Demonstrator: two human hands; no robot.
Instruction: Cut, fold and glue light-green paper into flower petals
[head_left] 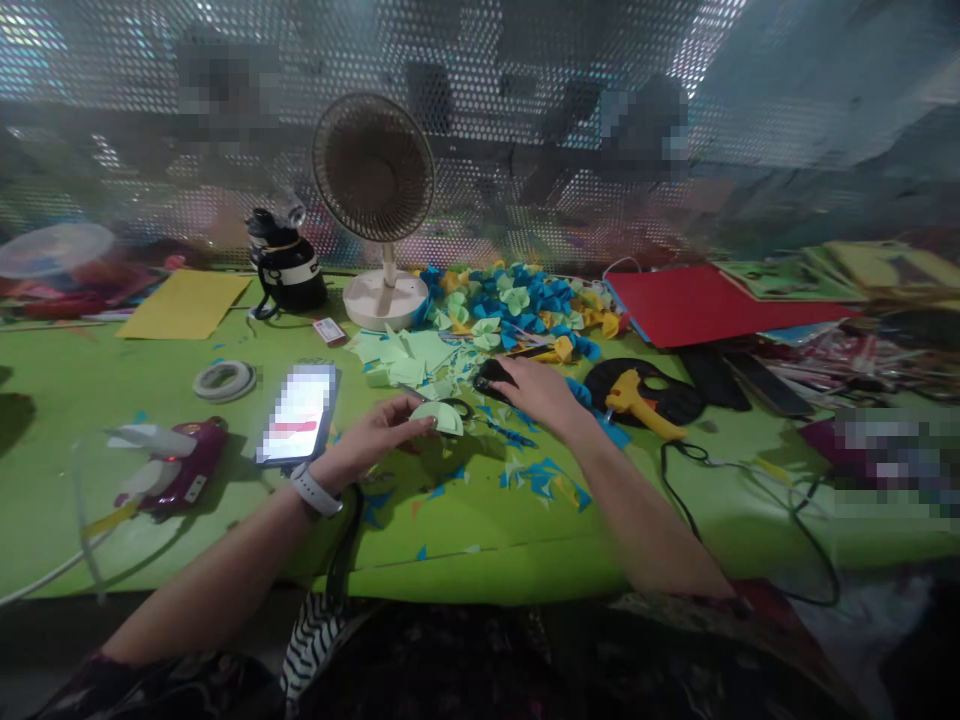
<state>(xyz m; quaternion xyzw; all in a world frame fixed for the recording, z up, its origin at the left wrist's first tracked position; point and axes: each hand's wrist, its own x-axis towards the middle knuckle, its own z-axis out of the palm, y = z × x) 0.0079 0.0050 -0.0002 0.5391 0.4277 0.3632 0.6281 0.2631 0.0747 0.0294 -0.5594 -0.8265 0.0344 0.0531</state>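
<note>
My left hand (pixel 386 432), with a pale watch on its wrist, pinches a folded pale green paper piece (pixel 441 418) with a rounded edge. Right beside that paper lies a dark loop (pixel 463 408), perhaps a scissors handle. My right hand (pixel 536 388) is closed over a small black object (pixel 491 378); its kind is mostly hidden under the fingers. Pale green paper cutouts (pixel 401 355) lie just beyond both hands. Blue and green paper scraps (pixel 544 478) are scattered on the green tabletop (pixel 480 575) between my forearms.
A fan (pixel 373 170) stands behind, with a heap of folded paper flowers (pixel 517 300) beside it. To the left are a lit phone (pixel 300 415), a tape roll (pixel 223 380) and a power strip (pixel 176 465). A yellow glue gun (pixel 641 405) and red sheets (pixel 720 305) lie right.
</note>
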